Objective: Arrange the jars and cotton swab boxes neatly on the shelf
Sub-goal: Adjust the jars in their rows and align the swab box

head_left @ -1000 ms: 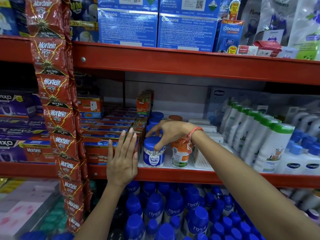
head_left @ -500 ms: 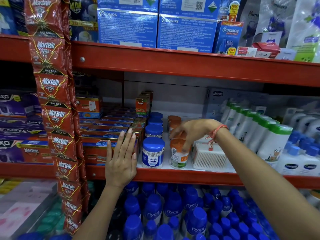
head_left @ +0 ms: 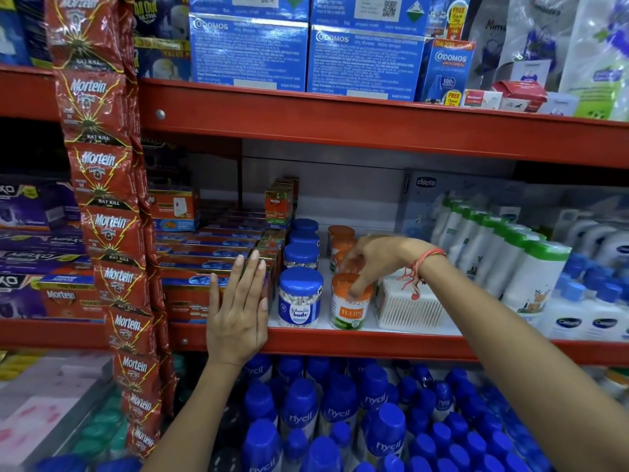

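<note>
On the red shelf [head_left: 340, 342] stands a row of blue-lidded cotton bud jars, the front one [head_left: 299, 301] at the edge. Right of it runs a row of orange-lidded jars. My right hand [head_left: 377, 260] reaches down from above, its fingertips closed on the lid of the front orange jar [head_left: 347, 311]; it hides the jars just behind. A clear cotton swab box [head_left: 408, 308] sits right of that jar, under my wrist. My left hand [head_left: 238, 311] lies flat, fingers straight, against the stacked red boxes [head_left: 204, 260] left of the blue jars.
A hanging strip of red Mortein sachets [head_left: 102, 199] drops down the left. White bottles with green caps [head_left: 510, 260] crowd the shelf to the right. Blue-capped Nycil bottles [head_left: 340, 413] fill the level below. The upper shelf beam [head_left: 340, 124] hangs close overhead.
My right hand left the front blue-lidded jar and moved right onto the orange-lidded jars, uncovering the clear swab box. My left hand stayed on the red boxes.
</note>
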The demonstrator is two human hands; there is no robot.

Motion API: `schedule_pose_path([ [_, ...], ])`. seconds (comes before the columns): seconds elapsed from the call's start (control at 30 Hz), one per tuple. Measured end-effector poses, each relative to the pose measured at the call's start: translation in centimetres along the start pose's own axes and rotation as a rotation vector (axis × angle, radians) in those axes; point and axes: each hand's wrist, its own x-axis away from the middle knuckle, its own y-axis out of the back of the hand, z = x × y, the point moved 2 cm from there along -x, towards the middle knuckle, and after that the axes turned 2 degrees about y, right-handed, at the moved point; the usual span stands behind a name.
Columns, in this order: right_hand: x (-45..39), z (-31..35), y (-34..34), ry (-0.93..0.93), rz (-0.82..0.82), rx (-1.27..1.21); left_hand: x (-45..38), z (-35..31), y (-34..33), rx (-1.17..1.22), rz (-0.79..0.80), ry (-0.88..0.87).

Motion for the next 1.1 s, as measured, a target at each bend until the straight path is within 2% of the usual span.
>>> schedule_pose_path([
  [0.1, -1.4, -0.5, -0.9, -0.020, 0.074, -0.047, 0.1, -0.1, -0.2, -0.011, 0.023, 0.003],
  [0.23, -2.0, -0.9, -0.8, 0.004, 0.013, -0.074, 0.1, 0.2, -0.4, -0.003, 0.057, 0.003],
  [0.7, -2.3, -1.6, -1.6, 0.046, 0.011, -0.168, 0.0, 0.0, -0.2, -0.003, 0.062, 0.017],
  [0.8, -1.1, -2.3, -1.8, 0.041, -0.107, -0.289, 0.0, 0.0, 0.1, 0.025, 0.092, 0.033],
  [0.93, 1.6, -4.8, -2.3, -0.047, -0.414, -0.421, 0.1, -1.6, 2.1, 0.124, 0.072, 0.087],
  [1.03, 3.0, -7.8, -3.8, -0.289, -0.650, -0.479, -0.9, -5.7, 3.9, 0.348, 0.072, -0.033],
  [1.1, 3.5, -9.8, -5.3, -0.497, -0.665, -0.451, -2.2, -9.6, 4.4, 0.549, 0.147, -0.066],
])
